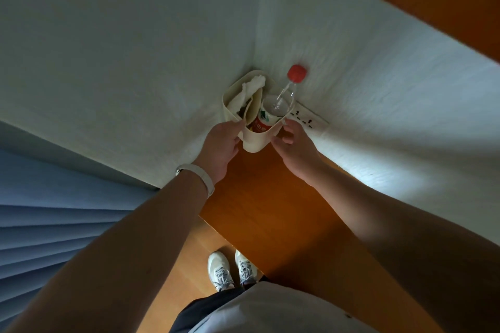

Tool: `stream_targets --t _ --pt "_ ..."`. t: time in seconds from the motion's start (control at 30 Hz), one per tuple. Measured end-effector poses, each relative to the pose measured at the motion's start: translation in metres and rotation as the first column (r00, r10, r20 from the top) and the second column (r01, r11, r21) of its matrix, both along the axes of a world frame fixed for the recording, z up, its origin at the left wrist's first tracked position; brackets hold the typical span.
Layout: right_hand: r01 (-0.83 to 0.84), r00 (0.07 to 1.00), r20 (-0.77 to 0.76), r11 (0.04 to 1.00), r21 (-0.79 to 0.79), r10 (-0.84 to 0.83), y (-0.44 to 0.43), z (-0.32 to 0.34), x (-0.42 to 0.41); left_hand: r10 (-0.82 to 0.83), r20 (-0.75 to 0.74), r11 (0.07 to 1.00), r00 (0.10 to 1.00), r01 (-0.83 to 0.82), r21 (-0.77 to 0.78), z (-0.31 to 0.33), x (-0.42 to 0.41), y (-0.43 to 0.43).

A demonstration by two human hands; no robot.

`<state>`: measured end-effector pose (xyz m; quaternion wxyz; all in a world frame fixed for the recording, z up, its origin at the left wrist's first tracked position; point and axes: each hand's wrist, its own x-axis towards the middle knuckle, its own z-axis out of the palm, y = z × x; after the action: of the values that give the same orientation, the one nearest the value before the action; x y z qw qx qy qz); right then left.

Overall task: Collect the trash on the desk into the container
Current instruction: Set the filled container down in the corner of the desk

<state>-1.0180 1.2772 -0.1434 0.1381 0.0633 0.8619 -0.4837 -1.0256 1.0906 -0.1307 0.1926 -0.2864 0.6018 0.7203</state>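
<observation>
Gripped from both sides: cream plastic two-compartment container (253,140), held at frame centre against the wall corner. Left hand (220,143) curled round its left wall with fingers closed on the rim; right hand (293,149) pinching the right rim between thumb and bent fingers.

Standing upright inside the right-hand compartment, clear plastic bottle (278,104) with a red cap (296,72), long axis running from the container's base up toward the upper right of the frame, cap end well clear of the rim, red label down inside. Stuffed into the left-hand compartment, crumpled white tissue (247,93), poking above the rim toward the top of the frame.

Below the container, orange-brown wooden desk (270,197), narrowing toward the corner. Meeting behind it, two white textured walls (135,35), with a white wall socket (305,117) just right of the container. Blue pleated curtain (54,224) filling the lower left. White wristband (201,174) on the left wrist. At bottom centre, white sneakers (231,269) on a wood floor (184,265).
</observation>
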Motion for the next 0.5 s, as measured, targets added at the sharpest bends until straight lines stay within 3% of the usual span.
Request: stream_targets --t 0.1,0.27,0.4,0.5 --pt "-0.038 0.999 -0.025 0.997 0.066 0.04 0.006 0.012 0.005 -0.197 -0.054 0.951 0.979 0.177 -0.254 0.005 0.013 -0.003" --pt "-0.081 0.984 -0.143 0.985 0.155 0.103 0.014 0.035 0.023 -0.296 -0.157 0.824 0.942 0.169 -0.541 0.038 0.038 -0.011" --pt "-0.194 0.907 -0.294 0.919 0.342 0.301 0.015 0.064 0.038 -0.528 -0.219 0.586 0.821 0.165 -0.793 0.068 0.061 -0.022" --pt "-0.231 0.816 -0.385 0.855 0.465 0.43 0.016 0.088 0.047 -0.676 -0.179 0.362 0.715 0.11 -0.926 0.09 0.081 -0.033"
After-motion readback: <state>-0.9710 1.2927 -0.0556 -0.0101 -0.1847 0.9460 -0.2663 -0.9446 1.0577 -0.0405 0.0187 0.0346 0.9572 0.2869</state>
